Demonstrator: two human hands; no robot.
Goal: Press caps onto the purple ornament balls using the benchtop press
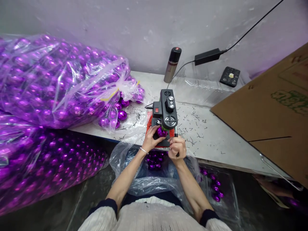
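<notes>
A small black bench drill press (168,109) with a red switch stands on the table in front of me. My left hand (151,138) pinches a shiny purple ball (161,131) under the head of the machine. The ball's top is partly covered by the machine. My right hand (177,147) is wrapped around the black handle (176,136) of the lever at the machine's right side. Red material (148,123) lies beneath the machine's base. More purple balls (155,160) sit in clear plastic on my lap.
Big clear bags of purple balls (60,86) fill the left side, some balls (122,115) spilling from one. A spray can (172,65), a power adapter (207,56) and a black box (230,76) are at the back. A cardboard box (267,115) stands right. Dark shavings litter the table (211,141).
</notes>
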